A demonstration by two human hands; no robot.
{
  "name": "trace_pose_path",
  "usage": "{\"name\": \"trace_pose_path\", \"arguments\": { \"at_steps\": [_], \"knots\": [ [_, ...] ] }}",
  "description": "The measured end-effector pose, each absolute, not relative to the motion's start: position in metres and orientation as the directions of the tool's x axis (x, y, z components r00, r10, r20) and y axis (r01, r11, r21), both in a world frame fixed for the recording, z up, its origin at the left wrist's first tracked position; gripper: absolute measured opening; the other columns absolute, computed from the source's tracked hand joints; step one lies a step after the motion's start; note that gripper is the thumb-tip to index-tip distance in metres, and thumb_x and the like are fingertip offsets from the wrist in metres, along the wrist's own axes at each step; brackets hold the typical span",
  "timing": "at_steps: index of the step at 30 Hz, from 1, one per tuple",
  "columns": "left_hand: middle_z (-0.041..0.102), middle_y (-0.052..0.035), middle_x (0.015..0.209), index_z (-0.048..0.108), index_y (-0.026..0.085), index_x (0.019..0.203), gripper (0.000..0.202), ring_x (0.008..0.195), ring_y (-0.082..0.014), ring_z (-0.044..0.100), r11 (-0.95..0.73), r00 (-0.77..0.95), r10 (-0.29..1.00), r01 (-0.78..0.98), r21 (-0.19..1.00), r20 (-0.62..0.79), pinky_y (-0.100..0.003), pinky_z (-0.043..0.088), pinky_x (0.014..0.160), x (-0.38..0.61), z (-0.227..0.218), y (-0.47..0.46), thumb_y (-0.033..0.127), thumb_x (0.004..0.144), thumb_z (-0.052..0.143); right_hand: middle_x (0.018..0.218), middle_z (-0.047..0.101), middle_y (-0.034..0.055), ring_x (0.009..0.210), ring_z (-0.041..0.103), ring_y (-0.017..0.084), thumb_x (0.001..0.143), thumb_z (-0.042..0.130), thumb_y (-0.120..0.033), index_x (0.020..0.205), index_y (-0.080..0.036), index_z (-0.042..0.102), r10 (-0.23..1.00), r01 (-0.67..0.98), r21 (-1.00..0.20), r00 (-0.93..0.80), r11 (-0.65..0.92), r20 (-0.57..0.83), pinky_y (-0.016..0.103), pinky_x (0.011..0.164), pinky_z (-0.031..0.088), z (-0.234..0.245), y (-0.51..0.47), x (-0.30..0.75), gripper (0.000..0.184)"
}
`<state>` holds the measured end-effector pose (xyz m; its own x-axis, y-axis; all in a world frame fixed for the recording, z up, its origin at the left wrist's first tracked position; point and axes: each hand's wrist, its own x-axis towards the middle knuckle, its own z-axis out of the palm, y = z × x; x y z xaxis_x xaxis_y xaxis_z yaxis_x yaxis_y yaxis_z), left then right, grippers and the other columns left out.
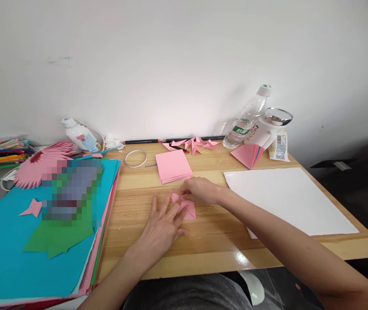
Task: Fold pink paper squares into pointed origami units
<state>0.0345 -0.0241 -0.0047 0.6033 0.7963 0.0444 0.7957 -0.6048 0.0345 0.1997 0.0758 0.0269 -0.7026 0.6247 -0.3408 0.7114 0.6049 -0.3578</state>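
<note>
A folded piece of pink paper (189, 211) lies on the wooden table (138, 237), with crease lines across it. My left hand (161, 226) rests on its left side, fingers spread and stretched out, some on the paper and some on the wood. From the right, my right hand (199, 189) comes in with curled fingers closed at the paper's top edge; the fingertips are partly hidden. Just beyond the hands is a stack of pink square sheets (173, 165).
Folded pink pieces (195, 144) and pens lie along the wall. Scissors and a tape ring (135, 159) sit left of the stack. A water bottle (245, 118) and white mug (266, 129) stand behind a white board (290, 198). Blue paper (16, 245) covers the left.
</note>
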Motion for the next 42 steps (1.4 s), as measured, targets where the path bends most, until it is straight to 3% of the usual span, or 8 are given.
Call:
{"name": "trace_pose_path", "arguments": {
  "at_steps": [3, 7, 12, 20, 32, 42],
  "knots": [
    [0.051, -0.0100, 0.128, 0.047, 0.020, 0.127, 0.050, 0.120, -0.0312, 0.040, -0.624, 0.624, 0.781, 0.780, 0.040, 0.023, -0.049, 0.035, 0.095, 0.035, -0.003, -0.024, 0.046, 0.084, 0.046, 0.067, 0.063, 0.0020, 0.058, 0.052, 0.012, 0.077, 0.046, -0.017, 0.070, -0.018, 0.062, 0.629, 0.720, -0.351, -0.694, 0.599, -0.351, 0.021, 0.050, 0.026, 0.028, 0.075, 0.198, 0.017],
    [0.053, -0.0113, 0.124, 0.050, 0.015, 0.124, 0.057, 0.118, -0.0277, 0.043, -0.666, 0.665, 0.746, 0.745, 0.035, 0.034, -0.040, 0.035, 0.097, 0.035, -0.001, -0.023, 0.051, 0.080, 0.050, 0.065, 0.063, 0.0023, 0.056, 0.050, 0.012, 0.077, 0.045, -0.017, 0.071, -0.018, 0.063, 0.644, 0.732, -0.346, -0.681, 0.587, -0.348, 0.021, 0.049, 0.026, 0.030, 0.076, 0.193, 0.018],
    [0.056, -0.0132, 0.119, 0.049, 0.013, 0.125, 0.080, 0.112, -0.0295, 0.047, -0.673, 0.671, 0.740, 0.737, 0.062, 0.044, -0.043, 0.034, 0.098, 0.035, -0.004, -0.022, 0.068, 0.067, 0.049, 0.071, 0.065, 0.0029, 0.063, 0.054, 0.013, 0.075, 0.045, -0.018, 0.070, -0.019, 0.062, 0.658, 0.730, -0.363, -0.682, 0.580, -0.320, 0.021, 0.050, 0.027, 0.029, 0.080, 0.180, 0.018],
    [0.057, -0.0153, 0.117, 0.050, 0.007, 0.124, 0.088, 0.114, -0.0319, 0.045, -0.689, 0.687, 0.724, 0.722, 0.057, 0.059, -0.044, 0.031, 0.100, 0.036, -0.006, -0.022, 0.073, 0.065, 0.043, 0.079, 0.067, 0.0033, 0.069, 0.059, 0.015, 0.074, 0.048, -0.019, 0.076, -0.021, 0.065, 0.683, 0.766, -0.365, -0.640, 0.529, -0.352, 0.021, 0.054, 0.033, 0.032, 0.088, 0.165, 0.018],
    [0.058, -0.0158, 0.115, 0.052, 0.008, 0.121, 0.088, 0.110, -0.0334, 0.047, -0.689, 0.685, 0.724, 0.722, 0.060, 0.080, -0.046, 0.033, 0.097, 0.036, -0.008, -0.022, 0.073, 0.061, 0.046, 0.082, 0.070, 0.0065, 0.075, 0.062, 0.019, 0.071, 0.054, -0.016, 0.074, -0.019, 0.068, 0.782, 0.852, -0.313, -0.515, 0.420, -0.352, 0.024, 0.060, 0.038, 0.037, 0.080, 0.152, 0.014],
    [0.059, -0.0166, 0.113, 0.051, 0.009, 0.122, 0.083, 0.107, -0.0321, 0.051, -0.671, 0.670, 0.741, 0.739, 0.050, 0.040, -0.044, 0.038, 0.094, 0.039, 0.000, -0.026, 0.067, 0.063, 0.053, 0.080, 0.066, -0.0007, 0.070, 0.057, 0.011, 0.081, 0.048, -0.021, 0.085, -0.021, 0.063, 0.839, 0.793, -0.463, -0.517, 0.396, -0.169, 0.019, 0.055, 0.034, 0.021, 0.071, 0.170, 0.015]
  ]
}}
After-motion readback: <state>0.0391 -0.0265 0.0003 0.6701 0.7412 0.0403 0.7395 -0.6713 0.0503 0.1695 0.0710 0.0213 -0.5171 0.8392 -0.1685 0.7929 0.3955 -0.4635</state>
